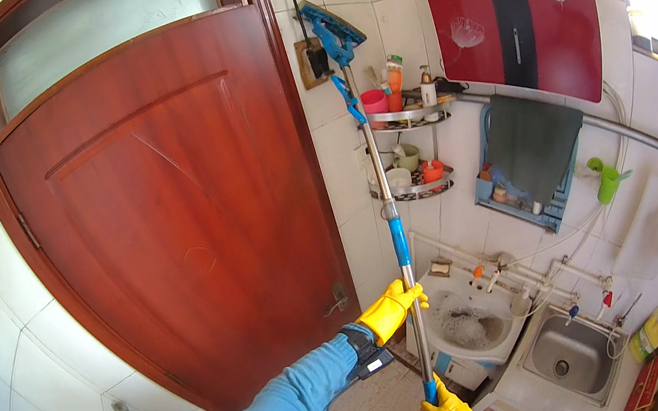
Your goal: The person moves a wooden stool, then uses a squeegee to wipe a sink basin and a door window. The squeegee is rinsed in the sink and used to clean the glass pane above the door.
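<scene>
A long metal mop pole (382, 176) with blue grips stands nearly upright before me. Its flat blue mop head (331, 30) is up by the tiled wall near the corner; whether it touches the tiles I cannot tell. My left hand (389, 312), in a yellow rubber glove, is wrapped around the middle of the pole. Lower down, my right hand (449, 410), gloved the same way, grips the blue end of the handle. Beside the mop head, a black plug (317, 61) sits in a wall socket with a cord running upward.
A reddish wooden door (186, 217) stands at left. Corner shelves (419, 189) with cups and bottles are just right of the pole. A red water heater (467, 16) hangs above a dark towel (529, 144). Below are a washbasin (505, 343) with sudsy water and a steel sink (541, 343).
</scene>
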Tool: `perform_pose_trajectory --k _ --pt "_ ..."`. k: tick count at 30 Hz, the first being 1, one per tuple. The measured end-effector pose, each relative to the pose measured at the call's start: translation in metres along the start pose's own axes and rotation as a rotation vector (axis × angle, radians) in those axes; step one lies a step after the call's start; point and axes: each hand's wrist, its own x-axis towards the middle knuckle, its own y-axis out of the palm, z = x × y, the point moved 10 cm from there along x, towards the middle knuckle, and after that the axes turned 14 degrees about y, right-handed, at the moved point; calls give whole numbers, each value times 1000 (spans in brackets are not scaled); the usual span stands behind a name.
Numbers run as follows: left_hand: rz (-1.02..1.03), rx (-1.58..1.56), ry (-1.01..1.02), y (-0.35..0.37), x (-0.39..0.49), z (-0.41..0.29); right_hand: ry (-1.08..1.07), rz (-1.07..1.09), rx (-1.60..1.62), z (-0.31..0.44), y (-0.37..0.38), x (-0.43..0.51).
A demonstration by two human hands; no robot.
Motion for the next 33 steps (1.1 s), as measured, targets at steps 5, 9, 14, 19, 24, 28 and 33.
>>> perform_pose_trajectory --k 5,9,14,19,24,28,33 --pt "40 -9 135 16 36 -59 -116 -559 -132 60 -27 -34" --pt "40 -82 212 24 75 -107 -299 -662 -80 128 -53 -41" --pt "52 -146 353 39 118 -177 -325 -529 11 208 -91 -66" --pt "-8 -293 403 58 161 -253 -355 -630 -34 293 -136 -89" --pt "18 -282 564 75 183 -330 -505 -581 -6 365 -170 -100" --pt "98 -234 658 89 165 -357 -564 -610 38 427 -201 -97" --pt "73 130 654 91 112 -356 -694 -739 -26 508 -242 -99"
